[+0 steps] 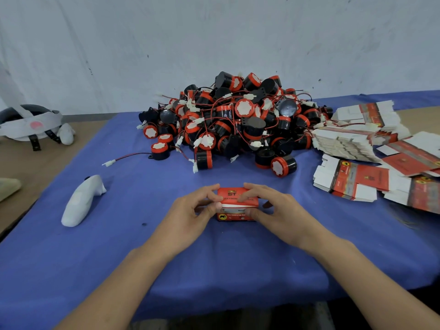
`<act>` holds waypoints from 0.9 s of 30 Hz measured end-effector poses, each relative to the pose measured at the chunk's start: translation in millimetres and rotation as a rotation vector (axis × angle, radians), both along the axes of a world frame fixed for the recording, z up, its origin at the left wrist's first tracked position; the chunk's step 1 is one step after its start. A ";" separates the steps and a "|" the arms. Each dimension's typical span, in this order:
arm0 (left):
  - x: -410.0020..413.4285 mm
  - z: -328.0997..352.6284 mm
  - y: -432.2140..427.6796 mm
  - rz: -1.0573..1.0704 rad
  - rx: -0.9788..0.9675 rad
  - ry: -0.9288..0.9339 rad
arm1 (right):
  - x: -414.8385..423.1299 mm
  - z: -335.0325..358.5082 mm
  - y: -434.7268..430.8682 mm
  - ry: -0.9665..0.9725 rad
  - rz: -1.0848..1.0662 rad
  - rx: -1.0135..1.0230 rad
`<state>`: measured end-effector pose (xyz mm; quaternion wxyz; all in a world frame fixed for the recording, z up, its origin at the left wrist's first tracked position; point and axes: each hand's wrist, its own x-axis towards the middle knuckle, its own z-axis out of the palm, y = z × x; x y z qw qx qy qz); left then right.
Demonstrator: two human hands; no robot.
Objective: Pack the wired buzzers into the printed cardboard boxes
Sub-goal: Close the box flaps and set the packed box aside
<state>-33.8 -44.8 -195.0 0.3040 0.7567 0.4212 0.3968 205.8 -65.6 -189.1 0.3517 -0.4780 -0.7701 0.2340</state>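
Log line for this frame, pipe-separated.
left hand: holds red box | right hand: holds red box | lid: not fully shut | buzzer pile: behind | flat boxes: right

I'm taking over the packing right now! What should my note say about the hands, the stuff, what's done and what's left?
Hands: left hand and right hand both grip the red box on the blue cloth, at its top flap.
Things: buzzer pile behind it; flat boxes at right.
Done: this box is formed, flap nearly shut; contents hidden.
Left: close it, pack the pile.
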 end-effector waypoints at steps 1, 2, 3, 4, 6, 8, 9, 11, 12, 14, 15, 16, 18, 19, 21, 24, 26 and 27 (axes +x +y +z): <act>-1.1 0.3 -0.9 0.011 0.041 0.041 | -0.4 0.2 -0.4 0.000 0.003 0.002; -2.6 0.7 -1.6 0.022 0.083 0.088 | -0.6 0.5 -0.8 0.000 0.004 0.002; -4.0 1.3 -2.1 0.028 0.122 0.132 | -0.6 0.6 -1.1 -0.001 0.005 0.003; -5.3 2.5 -3.1 0.036 0.161 0.178 | -0.7 0.6 -1.3 -0.001 0.006 0.004; -7.7 3.7 -4.3 0.053 0.243 0.260 | -1.0 0.8 -1.5 0.004 0.009 0.005; -8.4 5.7 -5.6 0.081 0.323 0.337 | -1.1 0.7 -1.2 0.004 0.012 0.001; -8.3 6.6 -5.9 0.089 0.354 0.360 | -1.0 0.5 -0.9 0.003 0.011 -0.006; -8.2 8.8 -6.5 0.094 0.398 0.393 | -0.5 -0.1 -0.5 0.003 0.009 -0.017; -8.1 10.1 -6.7 0.094 0.415 0.408 | -0.4 -0.3 -0.3 -0.001 0.009 -0.018; -7.5 12.2 -7.1 0.099 0.462 0.441 | -0.3 -0.8 -0.6 -0.014 0.004 -0.023; -7.2 12.9 -7.4 0.103 0.489 0.455 | -0.2 -1.1 -0.5 -0.019 0.001 -0.026; -6.6 13.4 -7.6 0.105 0.511 0.469 | -0.2 -1.6 -0.4 -0.020 -0.003 -0.030; -6.4 14.7 -8.1 0.109 0.535 0.487 | -0.3 -2.5 -0.2 -0.017 -0.007 -0.035; -6.8 15.5 -7.9 0.105 0.545 0.494 | -0.1 -2.6 -0.4 -0.018 -0.007 -0.033; -8.1 15.3 -8.1 0.084 0.575 0.532 | -0.5 -2.6 -1.2 -0.033 0.001 -0.023; -7.1 10.0 -10.3 0.087 0.552 0.550 | -1.2 -2.3 -1.8 -0.033 0.002 -0.032; -4.5 3.4 -11.8 0.102 0.476 0.515 | -1.6 -2.0 -1.0 -0.024 -0.006 -0.046; -3.1 0.2 -12.0 0.104 0.442 0.499 | -1.6 -1.8 -0.6 -0.020 -0.010 -0.053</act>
